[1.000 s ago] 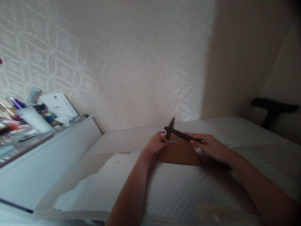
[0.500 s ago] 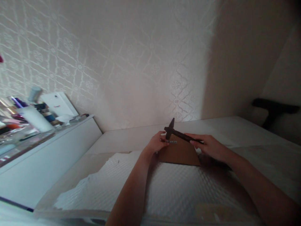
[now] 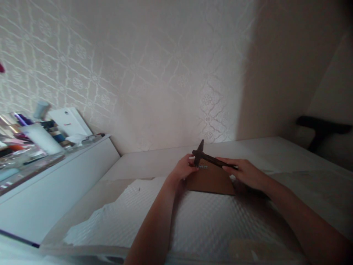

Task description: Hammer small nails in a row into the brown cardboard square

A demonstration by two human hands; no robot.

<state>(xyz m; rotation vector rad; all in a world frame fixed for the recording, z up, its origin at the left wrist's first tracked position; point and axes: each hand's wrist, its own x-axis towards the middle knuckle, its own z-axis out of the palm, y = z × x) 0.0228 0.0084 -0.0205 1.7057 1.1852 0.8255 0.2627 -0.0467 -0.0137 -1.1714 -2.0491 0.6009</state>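
Observation:
A dark hammer (image 3: 212, 159) is in my right hand (image 3: 242, 170), which grips the lower part of its handle. The hammer head, at the left end, hangs over the cardboard piece (image 3: 211, 182), close to my left hand's fingertips. My left hand (image 3: 184, 167) rests at the cardboard's left side with thumb and fingers brought together; what they pinch, if anything, is hidden by the hammer head. A small pale ridged strip (image 3: 203, 167) lies on the cardboard just under the head. Beneath the cardboard is a white quilted sheet (image 3: 204, 221).
At the left, a white cabinet (image 3: 68, 176) carries a white box (image 3: 68, 121), a pale tube (image 3: 42, 139) and several cluttered small items. A patterned wall (image 3: 165, 73) rises behind the white surface. A dark T-shaped object (image 3: 321, 129) stands at the far right.
The hammer has shifted very slightly, its head a touch lower and nearer my left fingers. My left hand and the cardboard have stayed nearly in place.

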